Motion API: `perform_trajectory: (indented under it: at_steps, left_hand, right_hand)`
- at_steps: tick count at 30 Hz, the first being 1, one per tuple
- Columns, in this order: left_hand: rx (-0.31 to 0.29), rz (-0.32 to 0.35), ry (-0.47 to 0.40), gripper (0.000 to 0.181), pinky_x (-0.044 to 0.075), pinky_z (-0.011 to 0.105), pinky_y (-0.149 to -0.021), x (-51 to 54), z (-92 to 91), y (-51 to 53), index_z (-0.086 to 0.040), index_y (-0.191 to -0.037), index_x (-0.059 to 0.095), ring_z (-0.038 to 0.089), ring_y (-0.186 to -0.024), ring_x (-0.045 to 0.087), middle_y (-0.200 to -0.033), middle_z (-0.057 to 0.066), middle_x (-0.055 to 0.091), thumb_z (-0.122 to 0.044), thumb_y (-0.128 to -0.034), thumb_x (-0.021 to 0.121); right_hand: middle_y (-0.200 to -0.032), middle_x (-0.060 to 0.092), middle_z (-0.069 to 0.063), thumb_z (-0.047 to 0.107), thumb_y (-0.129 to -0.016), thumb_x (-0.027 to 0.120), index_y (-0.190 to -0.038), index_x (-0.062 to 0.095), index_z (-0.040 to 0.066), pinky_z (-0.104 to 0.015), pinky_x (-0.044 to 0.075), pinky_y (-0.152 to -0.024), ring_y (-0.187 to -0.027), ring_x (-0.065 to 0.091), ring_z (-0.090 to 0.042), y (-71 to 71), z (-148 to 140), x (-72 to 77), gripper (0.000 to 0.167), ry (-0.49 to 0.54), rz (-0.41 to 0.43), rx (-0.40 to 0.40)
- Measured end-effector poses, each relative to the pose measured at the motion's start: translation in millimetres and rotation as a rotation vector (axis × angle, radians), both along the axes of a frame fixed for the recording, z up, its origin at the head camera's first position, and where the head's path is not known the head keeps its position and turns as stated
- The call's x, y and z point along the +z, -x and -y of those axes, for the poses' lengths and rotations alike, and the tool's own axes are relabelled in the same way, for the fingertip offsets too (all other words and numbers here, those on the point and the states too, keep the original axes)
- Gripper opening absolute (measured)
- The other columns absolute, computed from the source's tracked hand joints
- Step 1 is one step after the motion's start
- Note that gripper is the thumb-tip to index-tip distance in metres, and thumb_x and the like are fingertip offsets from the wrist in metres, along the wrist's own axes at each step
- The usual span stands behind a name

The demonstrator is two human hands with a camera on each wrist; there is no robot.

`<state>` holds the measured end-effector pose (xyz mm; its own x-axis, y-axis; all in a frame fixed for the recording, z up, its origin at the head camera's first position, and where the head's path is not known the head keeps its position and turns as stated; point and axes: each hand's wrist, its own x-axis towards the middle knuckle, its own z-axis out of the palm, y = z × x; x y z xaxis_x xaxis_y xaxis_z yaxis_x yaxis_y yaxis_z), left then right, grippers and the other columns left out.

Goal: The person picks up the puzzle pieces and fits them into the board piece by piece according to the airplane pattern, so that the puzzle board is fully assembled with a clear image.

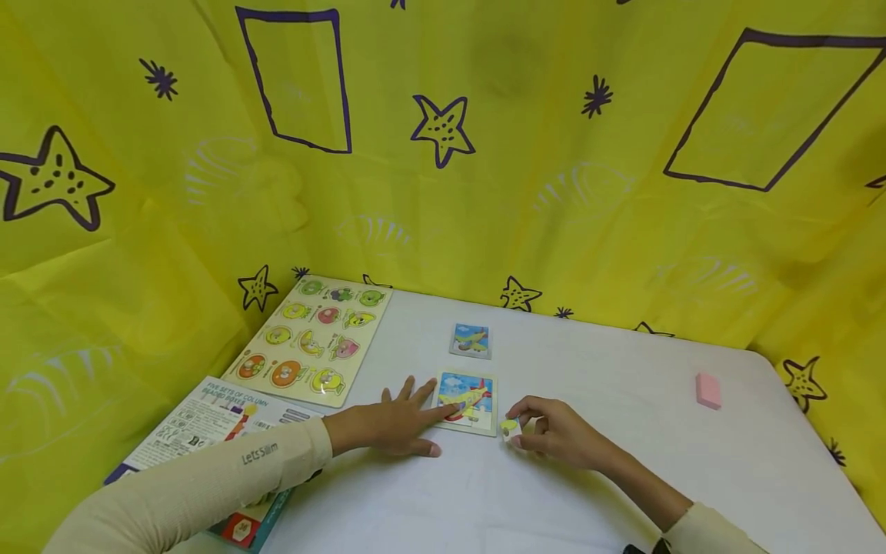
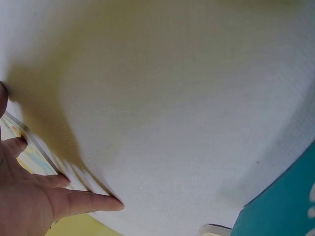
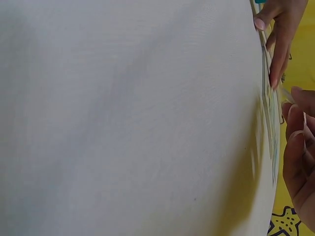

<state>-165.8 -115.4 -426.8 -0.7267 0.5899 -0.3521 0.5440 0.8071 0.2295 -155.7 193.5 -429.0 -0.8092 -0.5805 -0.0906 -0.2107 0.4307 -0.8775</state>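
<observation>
A jigsaw board with an airplane picture (image 1: 481, 389) lies on the white table in the head view. My left hand (image 1: 401, 422), fingers spread, rests with a fingertip on the board's picture. Just right of the board, my right hand (image 1: 564, 435) pinches a small puzzle piece (image 1: 511, 429) with yellow and white on it, between thumb and fingers. Behind the board lies a smaller airplane picture (image 1: 471, 341). The left wrist view has the left hand (image 2: 39, 196) at its lower left corner; the right wrist view catches the right hand (image 3: 300, 147) at its right edge.
A fruit-picture board (image 1: 314, 338) lies at the back left. Nearer on that side is a printed box (image 1: 277, 412), with a teal box (image 1: 275, 517) partly under the left sleeve. A pink block (image 1: 708, 391) sits at the right. Yellow patterned cloth (image 1: 443, 231) hangs behind the table.
</observation>
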Motion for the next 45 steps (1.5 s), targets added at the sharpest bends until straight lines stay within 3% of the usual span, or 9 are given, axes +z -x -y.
perform_trajectory:
  at_steps: [8,15,24,38,45]
  left_hand:
    - [0.008,-0.002,0.006,0.072,0.027,0.074,-0.109,0.2,-0.6,-0.2,-0.043,-0.158,0.027,0.053,-0.15,0.014,-0.169,0.015,0.013,-0.063,-0.0942,0.055]
    - [0.002,-0.005,0.006,0.072,0.027,0.073,-0.109,-0.1,-0.3,0.8,-0.043,-0.158,0.026,0.052,-0.15,0.014,-0.169,0.014,0.012,-0.064,-0.0945,0.053]
    - [0.001,-0.006,0.009,0.072,0.027,0.074,-0.109,1.7,-1.2,0.2,-0.042,-0.158,0.026,0.053,-0.15,0.014,-0.169,0.014,0.012,-0.064,-0.0947,0.053]
    - [0.002,-0.001,0.006,0.072,0.028,0.074,-0.108,6.3,-2.0,-1.9,-0.04,-0.158,0.027,0.054,-0.149,0.015,-0.168,0.016,0.013,-0.062,-0.0951,0.055]
    - [0.004,0.011,-0.003,0.072,0.026,0.074,-0.109,5.8,-1.4,-1.3,-0.04,-0.158,0.027,0.054,-0.15,0.013,-0.169,0.016,0.011,-0.062,-0.0954,0.054]
  right_hand:
    - [-0.094,0.063,-0.008,0.006,-0.087,0.076,-0.111,0.063,0.0,-0.02,0.045,-0.053,-0.052,0.049,-0.005,14.8,20.8,-9.5,0.029,-0.03,-0.052,-0.022]
    - [-0.089,0.064,-0.004,0.01,-0.086,0.079,-0.108,0.066,0.002,-0.02,0.044,-0.055,-0.055,0.05,-0.006,21.0,36.6,-9.0,0.028,-0.084,-0.129,-0.057]
    - [-0.079,0.061,0.005,0.015,-0.082,0.082,-0.104,0.072,0.006,-0.021,0.043,-0.058,-0.063,0.05,-0.007,22.7,44.5,-10.9,0.026,-0.168,-0.228,-0.105]
    - [-0.079,0.063,0.007,0.015,-0.083,0.082,-0.102,0.073,0.008,-0.021,0.04,-0.054,-0.059,0.047,-0.005,22.8,47.0,-12.1,0.022,-0.166,-0.263,-0.129]
    - [-0.078,0.062,0.008,0.016,-0.082,0.083,-0.101,0.074,0.009,-0.021,0.041,-0.058,-0.064,0.049,-0.007,21.0,50.3,-12.7,0.022,-0.181,-0.282,-0.131]
